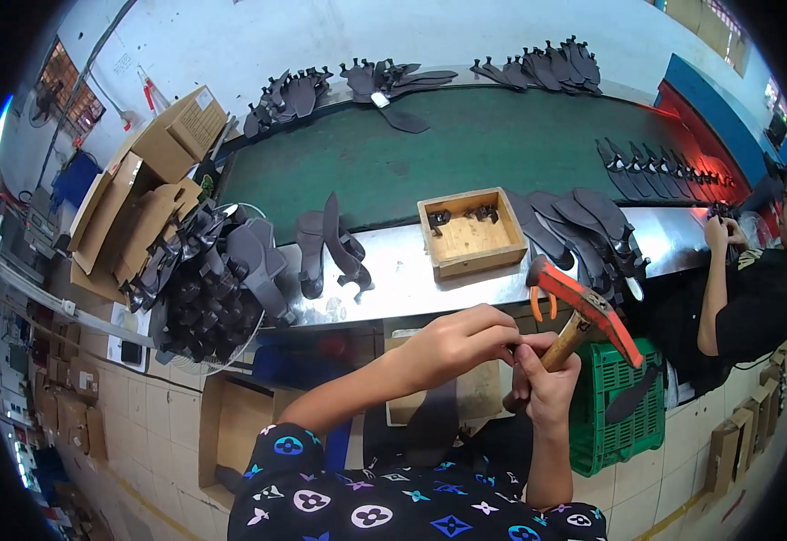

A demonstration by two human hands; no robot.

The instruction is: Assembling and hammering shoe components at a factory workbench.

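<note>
My right hand [547, 383] is wrapped round the wooden handle of a hammer [592, 311], whose red-orange head points up and to the right. Close beside it, my left hand [465, 347] is closed, its fingertips meeting my right thumb around something small and dark that the fingers mostly hide. Below both hands a dark shoe sole [434, 424] lies over a pale block [479, 397] near my lap. Ahead on the metal ledge sits a wooden box [476, 263] with a few small black pieces inside. Orange-handled pliers [542, 305] hang at the ledge's front edge, partly behind the hammer.
Dark heeled soles [583, 225] lie right of the box; more fill a round wire basket [213, 293] at left. Beyond runs a green conveyor belt [321, 171]. A green crate [623, 446] stands at right, near a co-worker [736, 288]. Cardboard boxes [172, 135] stack at left.
</note>
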